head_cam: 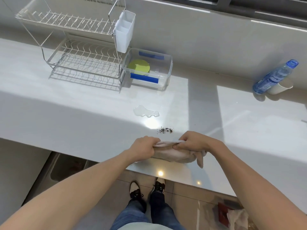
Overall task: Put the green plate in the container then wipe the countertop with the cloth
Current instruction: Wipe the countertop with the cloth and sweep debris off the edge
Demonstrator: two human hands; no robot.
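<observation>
The green plate [139, 66] lies inside the clear plastic container [166, 73] with blue clips, which stands on the white countertop [66, 113] beside the dish rack. A beige cloth [172, 154] is stretched between both hands near the counter's front edge. My left hand [143, 147] grips its left end and my right hand [191, 141] grips its right end, with a corner hanging down past the right wrist. A small puddle of water [145, 111] and a patch of dark crumbs [165, 130] sit on the counter just beyond the hands.
A two-tier wire dish rack [79, 47] with a white cutlery holder [124, 30] stands at the back left. A blue water bottle [274, 77] and a white paper cup [280, 87] stand at the far right. A sink [63, 170] lies below left.
</observation>
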